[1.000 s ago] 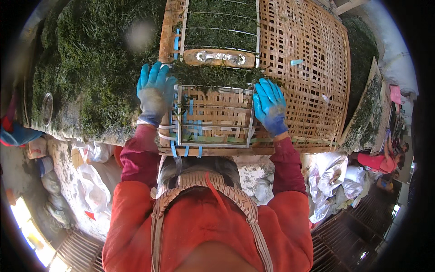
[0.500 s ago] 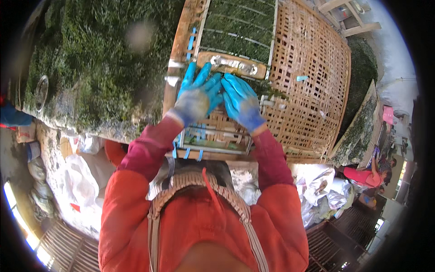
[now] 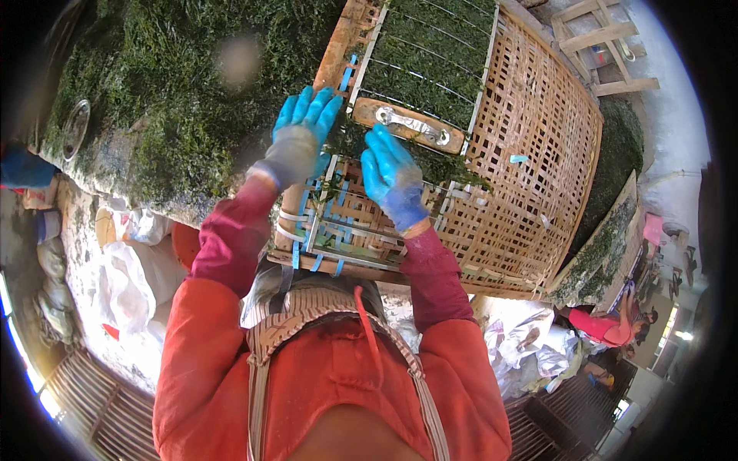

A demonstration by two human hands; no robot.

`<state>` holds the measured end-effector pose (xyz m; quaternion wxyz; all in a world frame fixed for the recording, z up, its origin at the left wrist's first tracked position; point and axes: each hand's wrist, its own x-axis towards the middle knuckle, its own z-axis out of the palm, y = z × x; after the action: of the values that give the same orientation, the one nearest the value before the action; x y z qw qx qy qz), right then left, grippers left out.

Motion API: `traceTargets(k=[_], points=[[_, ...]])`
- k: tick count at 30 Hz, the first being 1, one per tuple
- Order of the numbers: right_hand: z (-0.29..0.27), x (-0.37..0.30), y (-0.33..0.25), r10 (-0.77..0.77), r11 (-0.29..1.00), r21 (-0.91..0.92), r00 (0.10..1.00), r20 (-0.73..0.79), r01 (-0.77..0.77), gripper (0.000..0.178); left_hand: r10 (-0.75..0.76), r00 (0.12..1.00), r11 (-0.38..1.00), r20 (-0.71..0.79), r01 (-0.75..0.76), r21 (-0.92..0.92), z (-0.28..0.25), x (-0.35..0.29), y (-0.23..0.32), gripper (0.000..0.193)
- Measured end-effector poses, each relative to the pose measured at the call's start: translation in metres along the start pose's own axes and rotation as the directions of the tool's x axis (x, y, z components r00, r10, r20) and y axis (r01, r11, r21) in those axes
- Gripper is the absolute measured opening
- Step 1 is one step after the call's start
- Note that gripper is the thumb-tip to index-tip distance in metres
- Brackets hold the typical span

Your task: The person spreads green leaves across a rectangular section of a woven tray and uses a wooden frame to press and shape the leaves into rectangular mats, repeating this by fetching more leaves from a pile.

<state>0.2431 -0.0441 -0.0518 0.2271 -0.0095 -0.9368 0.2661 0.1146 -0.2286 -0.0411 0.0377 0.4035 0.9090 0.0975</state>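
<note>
My left hand, in a blue-and-grey glove, is open with fingers stretched out at the left edge of a woven bamboo tray, beside a heap of dark green seaweed-like strands. My right hand, gloved too, lies with its fingers extended just below a wooden block with a metal handle; nothing shows in its grip. The block sits across a slatted frame whose sections are covered with the green strands. Some loose strands lie between my hands. Nearer me, part of the frame shows bare.
Strips of blue tape mark the tray's left side. A round ring-like piece lies on the heap. White plastic sacks stand below left. A wooden rack is at the far right. Another person in pink is at the right.
My hands have moved apart: the left has shifted left off the frame, the right has drawn slightly nearer to me. The whole view has shifted a little.
</note>
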Motion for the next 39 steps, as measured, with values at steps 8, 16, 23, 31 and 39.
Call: traceTargets(k=[8, 16, 23, 31, 39], points=[[0.038, -0.009, 0.012, -0.061, 0.994, -0.075, 0.965, 0.255, 0.083, 0.035, 0.112, 0.964, 0.994, -0.243, -0.111, 0.020, 0.031, 0.045, 0.062, 0.009], [0.062, -0.063, 0.070, -0.030, 0.967, 0.255, 0.986, 0.163, -0.012, 0.037, 0.321, 0.927, 0.789, -0.193, -0.374, -0.486, 0.000, 0.034, 0.141, 0.028], [-0.003, -0.019, 0.018, -0.262, 0.941, -0.191, 0.959, 0.109, 0.279, 0.046, 0.253, 0.956, 0.950, -0.146, -0.274, -0.148, 0.025, -0.007, 0.066, 0.065], [-0.060, -0.073, 0.073, 0.024, 0.807, -0.590, 0.998, 0.061, 0.016, 0.044, 0.115, 0.992, 0.938, 0.049, -0.092, -0.333, 0.083, 0.001, 0.064, 0.046], [-0.052, -0.081, 0.079, 0.056, 0.776, -0.631, 0.998, 0.032, -0.023, 0.043, -0.650, 0.724, 0.632, -0.231, 0.346, -0.694, 0.048, -0.122, -0.043, 0.032]])
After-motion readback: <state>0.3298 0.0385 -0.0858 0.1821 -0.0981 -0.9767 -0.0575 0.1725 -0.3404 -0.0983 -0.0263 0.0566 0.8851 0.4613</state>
